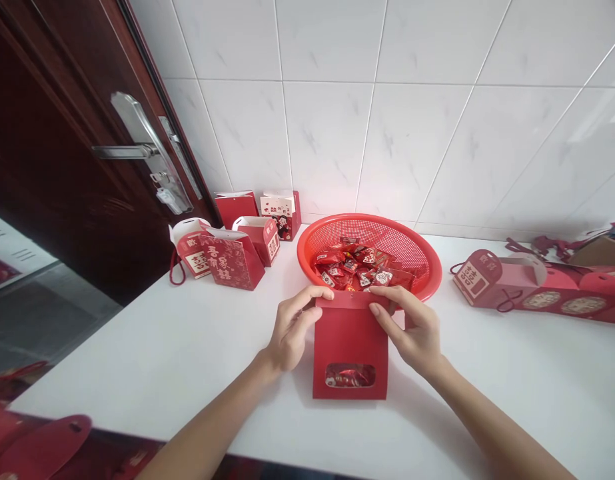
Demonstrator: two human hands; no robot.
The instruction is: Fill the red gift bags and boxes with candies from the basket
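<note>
A red paper gift box (351, 337) stands upright on the white table in front of me, and wrapped sweets show through its small window near the bottom. My left hand (294, 327) pinches the top left corner of the box's folded upper edge between thumb and fingers. At the top right corner, my right hand (414, 327) grips the same edge with its thumb in front. Just behind the box sits a red plastic basket (432, 267) holding many wrapped sweets (357, 267). The back of the box is hidden from me.
Several red gift boxes (234, 263) stand at the table's back left, near a dark wooden door (62, 133). More boxes (507, 287) line the right side. A tiled wall (327, 133) rises behind the table (512, 387). Red boxes (42, 447) lie below the front left edge.
</note>
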